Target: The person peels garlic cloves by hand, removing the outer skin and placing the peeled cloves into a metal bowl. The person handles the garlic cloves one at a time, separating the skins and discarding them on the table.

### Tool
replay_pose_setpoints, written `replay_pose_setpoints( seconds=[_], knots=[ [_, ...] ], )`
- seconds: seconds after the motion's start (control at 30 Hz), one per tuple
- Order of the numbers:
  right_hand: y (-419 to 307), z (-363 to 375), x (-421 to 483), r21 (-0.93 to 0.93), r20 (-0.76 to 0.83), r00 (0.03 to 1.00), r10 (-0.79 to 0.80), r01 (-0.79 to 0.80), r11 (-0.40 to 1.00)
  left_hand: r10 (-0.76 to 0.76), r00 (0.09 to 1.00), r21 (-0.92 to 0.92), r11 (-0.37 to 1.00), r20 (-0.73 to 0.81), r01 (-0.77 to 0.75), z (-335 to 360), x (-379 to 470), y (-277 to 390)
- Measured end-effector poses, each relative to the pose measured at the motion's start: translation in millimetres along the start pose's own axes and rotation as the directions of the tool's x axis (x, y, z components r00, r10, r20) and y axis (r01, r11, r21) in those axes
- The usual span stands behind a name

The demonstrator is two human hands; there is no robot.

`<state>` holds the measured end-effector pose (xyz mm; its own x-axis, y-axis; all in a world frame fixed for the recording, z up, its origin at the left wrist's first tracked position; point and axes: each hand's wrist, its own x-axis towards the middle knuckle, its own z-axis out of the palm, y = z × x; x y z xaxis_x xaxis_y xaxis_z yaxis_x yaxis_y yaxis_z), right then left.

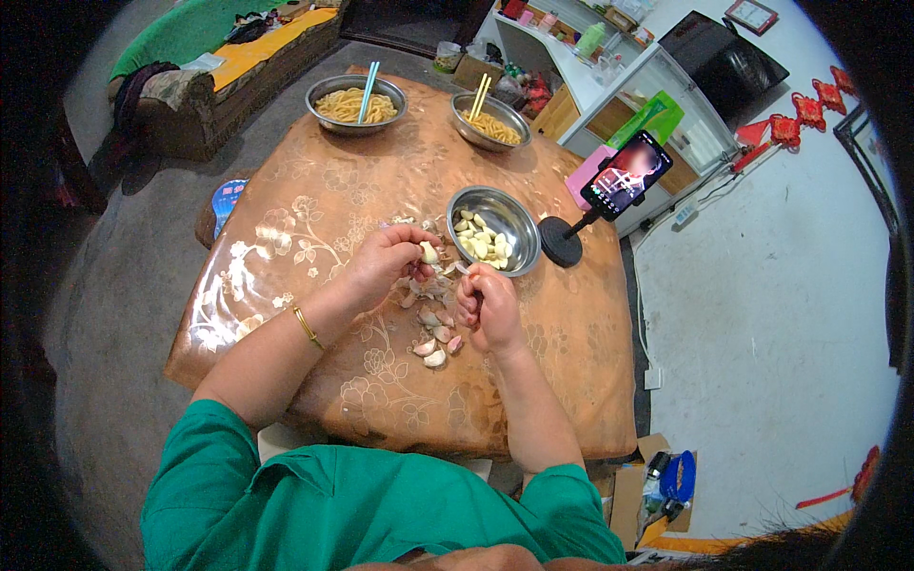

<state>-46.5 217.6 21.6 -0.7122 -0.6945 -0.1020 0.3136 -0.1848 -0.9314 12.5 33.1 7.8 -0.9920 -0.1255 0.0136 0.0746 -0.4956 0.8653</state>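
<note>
My left hand (396,260) pinches a pale garlic clove (428,253) between thumb and fingertips, left of a steel bowl (530,232). Several peeled garlic cloves (483,244) lie inside that bowl. Close to its near rim, my right hand (491,305) is curled around a small pale sliver (463,269); whether this is garlic skin or a blade tip, I cannot tell. Loose garlic skins (428,287) are scattered under and between both hands. Nearer to me on the table, several unpeeled garlic cloves (434,357) form a small group.
The patterned brown tablecloth (300,178) covers the table. Two steel bowls of noodles, one left (355,107) and one right (493,127), stand at the far side with chopsticks in them. A phone (627,175) on a black stand (561,241) is right of the garlic bowl.
</note>
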Motion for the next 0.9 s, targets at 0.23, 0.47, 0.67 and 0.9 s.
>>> replay_pose_setpoints(
  seconds=[0.23,0.47,0.67,0.9],
  knots=[
    [18,-13,15,-0.639,-0.099,0.977,-0.191,0.084,0.764,-0.051,0.998,0.086,0.995,0.032,0.048,2,-1,-3],
    [19,-7,10,-0.675,-0.02,0.97,-0.241,0.164,0.719,-0.039,0.997,0.247,0.969,0.062,0.023,5,-3,-5],
    [24,-1,12,-0.739,0.09,0.94,-0.33,0.285,0.61,-0.026,0.995,0.361,0.932,0.099,-0.012,3,-1,-11],
    [26,2,11,-0.767,0.091,0.927,-0.363,0.298,0.569,-0.077,0.991,0.449,0.893,0.106,0.021,1,-1,-8]
  ],
)
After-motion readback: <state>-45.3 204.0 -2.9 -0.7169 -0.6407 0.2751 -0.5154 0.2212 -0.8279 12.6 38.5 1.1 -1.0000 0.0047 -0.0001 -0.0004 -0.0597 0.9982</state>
